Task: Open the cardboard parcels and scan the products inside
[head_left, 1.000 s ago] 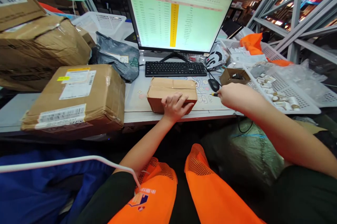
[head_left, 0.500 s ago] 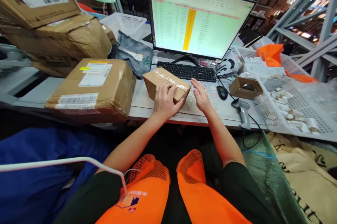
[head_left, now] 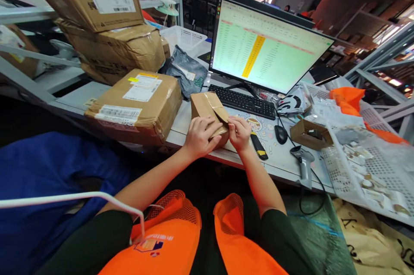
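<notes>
A small brown cardboard box sits near the table's front edge, one top flap partly lifted. My left hand lies over its near side with the fingers curled on the top, gripping it. At the right end, my right hand pinches the raised flap between thumb and fingers. The inside of the box is hidden. Just right of that hand lies a black and yellow tool, perhaps a box cutter, partly covered by the hand.
Larger taped cartons stand at left, beside a grey plastic mailer. Behind are a keyboard and a monitor. To the right lie a mouse, an open small box, a barcode scanner and a white basket.
My right hand, open beside the box before, has closed on its flap, which is now lifted. The box has been turned. The black and yellow tool has come into sight. The view has swung left.
</notes>
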A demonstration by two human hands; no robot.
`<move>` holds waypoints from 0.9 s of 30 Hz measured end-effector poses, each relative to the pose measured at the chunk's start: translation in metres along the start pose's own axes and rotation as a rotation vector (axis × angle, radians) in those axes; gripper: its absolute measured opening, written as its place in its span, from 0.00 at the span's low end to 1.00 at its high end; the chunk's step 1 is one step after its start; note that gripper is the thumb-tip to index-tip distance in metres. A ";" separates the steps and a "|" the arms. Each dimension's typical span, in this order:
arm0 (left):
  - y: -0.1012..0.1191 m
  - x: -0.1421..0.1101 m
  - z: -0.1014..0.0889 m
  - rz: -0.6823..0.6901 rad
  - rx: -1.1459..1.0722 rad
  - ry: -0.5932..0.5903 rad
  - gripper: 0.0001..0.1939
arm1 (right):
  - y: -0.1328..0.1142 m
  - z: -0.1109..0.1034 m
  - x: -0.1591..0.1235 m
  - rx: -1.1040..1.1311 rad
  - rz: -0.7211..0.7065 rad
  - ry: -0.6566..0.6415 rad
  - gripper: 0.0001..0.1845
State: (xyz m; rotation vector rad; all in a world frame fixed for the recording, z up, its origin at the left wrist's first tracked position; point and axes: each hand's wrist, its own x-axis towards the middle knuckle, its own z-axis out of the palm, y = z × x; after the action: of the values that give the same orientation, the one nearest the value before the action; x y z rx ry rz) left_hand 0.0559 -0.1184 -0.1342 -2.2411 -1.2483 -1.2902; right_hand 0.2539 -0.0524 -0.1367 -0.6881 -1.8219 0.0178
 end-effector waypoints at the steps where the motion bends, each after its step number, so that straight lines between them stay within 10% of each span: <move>1: 0.001 0.008 -0.007 0.032 -0.004 -0.069 0.25 | -0.003 0.003 -0.003 -0.005 0.043 0.074 0.22; 6: 0.012 0.056 -0.027 0.162 0.005 -0.394 0.21 | -0.025 0.011 -0.014 0.008 0.354 0.345 0.25; 11: 0.023 0.062 -0.018 0.211 0.002 -0.421 0.16 | -0.028 0.008 -0.018 0.084 0.543 0.490 0.28; 18: 0.021 0.033 -0.011 0.214 -0.233 -0.131 0.11 | -0.016 -0.001 -0.017 0.294 0.853 0.574 0.30; 23: 0.009 0.010 0.003 0.219 -0.279 0.305 0.23 | -0.012 0.005 -0.010 0.537 0.933 0.709 0.29; 27: 0.010 -0.023 -0.003 0.132 -0.289 0.320 0.31 | -0.010 -0.003 -0.007 0.561 0.945 0.633 0.30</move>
State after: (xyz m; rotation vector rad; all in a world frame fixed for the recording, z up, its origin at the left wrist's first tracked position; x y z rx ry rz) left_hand 0.0569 -0.1390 -0.1496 -2.1379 -0.8311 -1.7831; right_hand 0.2530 -0.0647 -0.1382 -0.9418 -0.7105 0.8088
